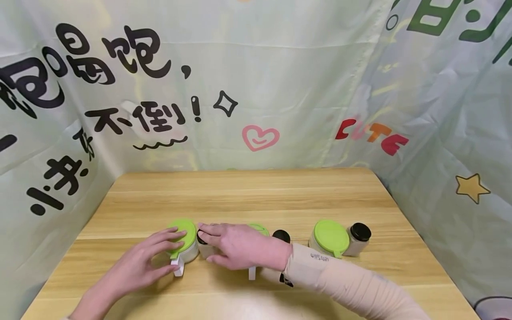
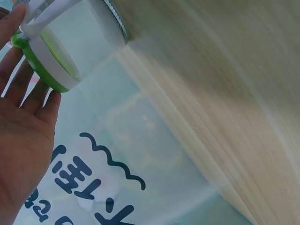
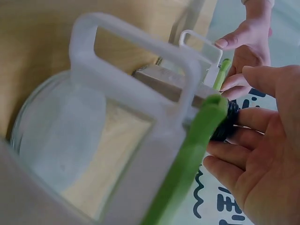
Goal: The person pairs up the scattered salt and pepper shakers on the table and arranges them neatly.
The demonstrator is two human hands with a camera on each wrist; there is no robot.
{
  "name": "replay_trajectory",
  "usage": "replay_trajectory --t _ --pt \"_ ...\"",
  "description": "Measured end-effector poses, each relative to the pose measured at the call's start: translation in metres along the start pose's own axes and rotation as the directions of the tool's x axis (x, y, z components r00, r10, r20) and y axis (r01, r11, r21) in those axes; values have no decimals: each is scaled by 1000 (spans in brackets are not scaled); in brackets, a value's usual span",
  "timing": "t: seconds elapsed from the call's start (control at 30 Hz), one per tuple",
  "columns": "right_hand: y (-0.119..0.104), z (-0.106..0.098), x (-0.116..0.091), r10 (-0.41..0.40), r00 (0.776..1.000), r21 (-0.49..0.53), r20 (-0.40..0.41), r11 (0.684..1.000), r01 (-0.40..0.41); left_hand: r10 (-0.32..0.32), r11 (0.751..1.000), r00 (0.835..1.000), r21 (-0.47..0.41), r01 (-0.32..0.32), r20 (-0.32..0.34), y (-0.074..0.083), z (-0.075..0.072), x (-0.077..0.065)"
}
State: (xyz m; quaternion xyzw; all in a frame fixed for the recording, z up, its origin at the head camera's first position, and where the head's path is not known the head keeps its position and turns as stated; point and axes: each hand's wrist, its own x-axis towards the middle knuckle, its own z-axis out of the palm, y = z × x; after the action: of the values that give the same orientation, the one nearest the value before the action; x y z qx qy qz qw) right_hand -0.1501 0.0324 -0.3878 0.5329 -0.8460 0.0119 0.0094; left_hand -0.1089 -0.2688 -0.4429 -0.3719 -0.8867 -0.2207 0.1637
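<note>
At the left stands a glass jar with a green lid and white handle (image 1: 188, 254). My left hand (image 1: 142, 260) holds it, fingertips spread over the lid and thumb at the handle; the left wrist view shows the fingers along the green lid (image 2: 40, 70). Right beside that jar is a small jar with a black cap (image 3: 230, 123). My right hand (image 1: 240, 246) reaches across, extended fingers resting on this cap, while the thumb stands off it in the right wrist view. A second green-lidded jar (image 3: 180, 154) lies partly hidden beneath my right hand and wrist.
Another black-capped jar (image 1: 282, 236) shows behind my right wrist. Further right, a third green-lidded jar (image 1: 331, 237) sits against a black-capped jar (image 1: 359, 239). All stand in a row on the wooden table (image 1: 248, 191), which printed cloth (image 1: 304, 80) encloses behind and at the sides.
</note>
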Motion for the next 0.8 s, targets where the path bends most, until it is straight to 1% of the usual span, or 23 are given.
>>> replay_trajectory --t 0.13,0.27,0.47,0.57,0.67,0.8 --pt "-5 4 1 6 1000 13 -22 1000 -6 -15 1000 1000 12 15 10 2 -1 -3" --pt "-12 7 3 14 999 26 -32 1000 -13 -6 1000 1000 15 6 4 4 -4 -7" --pt "-20 9 6 31 999 34 -30 999 -30 -33 999 999 13 33 15 5 -8 -13" --pt "-20 9 5 29 999 45 -27 999 -28 -36 999 999 15 36 16 6 -8 -13" --pt "-18 10 4 21 999 64 -33 998 -19 -22 1000 1000 15 22 1 7 -8 -13" --pt "-15 8 -3 35 998 114 -61 993 -28 -19 998 1000 63 20 -20 9 -8 -13"
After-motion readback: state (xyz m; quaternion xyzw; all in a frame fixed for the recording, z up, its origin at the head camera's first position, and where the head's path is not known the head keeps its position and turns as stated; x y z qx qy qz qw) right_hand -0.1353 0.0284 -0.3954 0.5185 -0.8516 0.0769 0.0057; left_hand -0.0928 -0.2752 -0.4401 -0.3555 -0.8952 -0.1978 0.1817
